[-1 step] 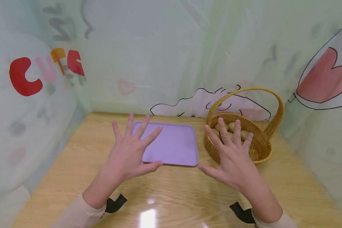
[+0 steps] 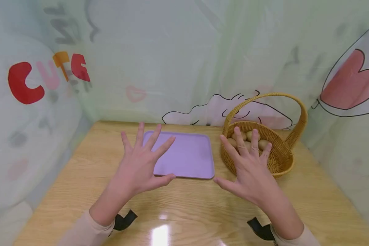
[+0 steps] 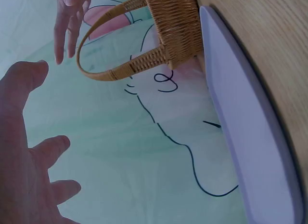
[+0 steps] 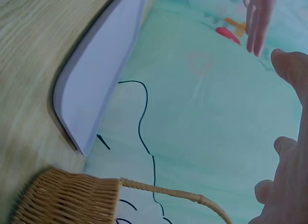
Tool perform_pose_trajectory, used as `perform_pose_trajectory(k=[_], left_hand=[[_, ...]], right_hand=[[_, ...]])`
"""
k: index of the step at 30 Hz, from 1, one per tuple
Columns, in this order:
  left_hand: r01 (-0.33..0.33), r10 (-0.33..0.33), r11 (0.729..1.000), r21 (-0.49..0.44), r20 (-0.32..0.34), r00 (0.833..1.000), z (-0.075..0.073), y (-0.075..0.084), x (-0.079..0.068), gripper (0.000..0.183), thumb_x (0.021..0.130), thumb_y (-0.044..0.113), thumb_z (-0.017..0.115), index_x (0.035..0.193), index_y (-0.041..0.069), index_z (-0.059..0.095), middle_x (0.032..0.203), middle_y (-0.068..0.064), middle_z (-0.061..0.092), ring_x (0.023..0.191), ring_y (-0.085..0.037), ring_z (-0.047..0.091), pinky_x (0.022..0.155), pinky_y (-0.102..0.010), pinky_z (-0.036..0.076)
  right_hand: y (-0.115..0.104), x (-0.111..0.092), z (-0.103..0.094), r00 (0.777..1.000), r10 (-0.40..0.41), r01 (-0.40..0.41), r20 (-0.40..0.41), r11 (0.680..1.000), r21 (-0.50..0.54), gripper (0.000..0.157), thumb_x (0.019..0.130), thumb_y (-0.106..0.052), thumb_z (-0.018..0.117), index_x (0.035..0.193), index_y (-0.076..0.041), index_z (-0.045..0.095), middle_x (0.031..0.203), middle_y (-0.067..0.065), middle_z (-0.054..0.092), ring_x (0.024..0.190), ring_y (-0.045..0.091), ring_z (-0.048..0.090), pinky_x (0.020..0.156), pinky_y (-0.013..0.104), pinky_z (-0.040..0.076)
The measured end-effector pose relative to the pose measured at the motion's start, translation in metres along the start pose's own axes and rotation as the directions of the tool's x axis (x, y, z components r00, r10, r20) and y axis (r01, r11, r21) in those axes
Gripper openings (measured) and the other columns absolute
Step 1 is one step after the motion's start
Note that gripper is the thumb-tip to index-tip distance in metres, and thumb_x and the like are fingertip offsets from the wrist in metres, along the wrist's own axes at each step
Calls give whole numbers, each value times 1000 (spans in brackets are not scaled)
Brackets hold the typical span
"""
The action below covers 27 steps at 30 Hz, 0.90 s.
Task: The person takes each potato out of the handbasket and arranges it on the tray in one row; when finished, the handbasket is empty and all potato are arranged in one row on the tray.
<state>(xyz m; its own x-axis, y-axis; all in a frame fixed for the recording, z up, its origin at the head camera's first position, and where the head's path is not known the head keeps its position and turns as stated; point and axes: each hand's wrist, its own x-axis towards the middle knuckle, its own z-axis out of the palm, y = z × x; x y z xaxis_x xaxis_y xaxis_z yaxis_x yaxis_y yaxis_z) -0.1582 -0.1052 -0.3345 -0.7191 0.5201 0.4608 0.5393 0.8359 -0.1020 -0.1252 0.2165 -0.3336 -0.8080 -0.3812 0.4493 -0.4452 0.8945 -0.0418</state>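
Both hands are raised above the table with fingers spread, and neither holds anything. My left hand [image 2: 138,167] is in front of the left part of a lilac rectangular tray [image 2: 187,155], hiding that side of it. My right hand [image 2: 253,174] hovers before a wicker basket [image 2: 281,150] with a tall arched handle. Several tan, rounded potato-like items [image 2: 263,145] lie inside the basket, partly hidden behind the right fingers. In the left wrist view, the thumb and fingertips stand apart from the tray [image 3: 245,127] and basket [image 3: 178,29]. The right wrist view likewise shows the hand [image 4: 291,151] touching nothing.
The tray and basket stand toward the back of a light wooden table [image 2: 190,208], the basket to the tray's right. A pale green printed curtain [image 2: 160,61] encloses the table behind and at the sides. Dark straps [image 2: 125,220] show at both wrists.
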Motion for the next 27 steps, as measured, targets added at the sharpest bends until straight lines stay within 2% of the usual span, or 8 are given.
perform_pose_trajectory(k=[5, 10, 13, 16, 19, 22, 25, 27], left_hand=[[10, -10, 1000, 4, 13, 1000, 5, -3, -2, 94, 73, 84, 47, 153, 39, 28, 160, -11, 20, 141, -53, 8, 93, -83, 7], [34, -35, 999, 20, 15, 999, 9, -11, -6, 94, 74, 83, 47, 154, 38, 28, 159, -11, 22, 140, -53, 13, 94, -82, 11], [55, -54, 998, -26, 29, 998, 16, -17, -7, 95, 76, 79, 52, 155, 36, 23, 159, -11, 20, 141, -51, 12, 98, -78, 14], [83, -77, 990, -118, 48, 996, 26, -26, -6, 93, 80, 70, 57, 156, 33, 19, 160, -12, 17, 141, -50, 14, 103, -71, 20], [130, -112, 965, -226, 92, 989, 41, -38, -6, 91, 84, 63, 59, 157, 32, 15, 160, -14, 16, 141, -50, 15, 105, -65, 25], [191, -143, 928, -321, 166, 976, 55, -52, -7, 90, 87, 57, 59, 157, 31, 8, 160, -17, 12, 139, -54, 16, 103, -65, 29], [236, -160, 885, -402, 213, 964, 70, -64, -11, 93, 89, 49, 61, 158, 26, 3, 160, -21, 10, 138, -53, 17, 103, -65, 29], [242, -157, 857, -455, 216, 964, 79, -71, -13, 96, 89, 44, 63, 158, 20, 0, 160, -21, 9, 141, -48, 16, 107, -61, 26]], right_hand=[[2, -3, 3, 1000, 23, -23, 19, 1000, -21, 105, 75, -70, 64, 157, -30, 15, 162, 5, -9, 141, 45, -18, 97, 69, -19], [11, -4, -2, 999, 29, -29, 17, 1000, -1, 103, 75, -65, 68, 157, -30, 17, 163, 4, -6, 143, 41, -14, 100, 71, -14], [19, -3, -8, 1000, 23, -23, 7, 999, 39, 102, 76, -59, 72, 157, -29, 17, 163, 5, -3, 145, 39, -10, 102, 72, -9], [29, -1, -14, 1000, 19, -19, 0, 997, 79, 100, 77, -53, 73, 157, -27, 19, 162, 7, 2, 146, 39, -5, 104, 72, -5], [37, 2, -18, 1000, 26, -26, 3, 991, 132, 96, 80, -48, 73, 157, -25, 21, 162, 7, 5, 146, 38, 2, 105, 72, -2], [43, 3, -20, 999, 40, -41, 11, 980, 197, 93, 82, -43, 73, 157, -24, 21, 162, 5, 8, 146, 36, 8, 106, 71, 2], [49, 4, -20, 998, 54, -58, 26, 968, 244, 92, 82, -40, 74, 156, -25, 21, 161, 4, 11, 146, 33, 12, 107, 70, 7], [53, 2, -19, 997, 64, -72, 38, 962, 262, 93, 82, -39, 75, 156, -25, 22, 161, 4, 14, 146, 33, 13, 107, 69, 9]])
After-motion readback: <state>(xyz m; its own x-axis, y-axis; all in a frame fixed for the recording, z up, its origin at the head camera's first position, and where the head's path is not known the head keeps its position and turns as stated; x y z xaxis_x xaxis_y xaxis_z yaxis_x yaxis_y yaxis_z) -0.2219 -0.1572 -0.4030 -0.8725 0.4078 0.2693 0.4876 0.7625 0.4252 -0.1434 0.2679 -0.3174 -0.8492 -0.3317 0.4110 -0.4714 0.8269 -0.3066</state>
